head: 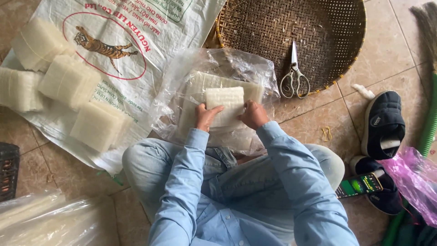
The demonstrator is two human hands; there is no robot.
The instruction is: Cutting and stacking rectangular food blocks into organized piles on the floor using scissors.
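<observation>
Both my hands grip a white rectangular block of pressed noodle sheets (pixel 226 101) over my lap. My left hand (pixel 205 115) holds its left edge and my right hand (pixel 253 114) its right edge. The block sits at the mouth of a clear plastic bag (pixel 182 79) that holds more white blocks (pixel 205 82) behind it. I sit on a tiled floor in light blue sleeves and jeans.
Several wrapped white blocks (pixel 68 79) lie on a printed woven sack (pixel 150 41) at left. A round woven bamboo tray (pixel 318 27) with scissors (pixel 294 77) on its rim sits ahead. Dark shoes (pixel 383 123), a pink bag (pixel 416 180), a broom (pixel 429 91) and a rubber band (pixel 326 133) are at right.
</observation>
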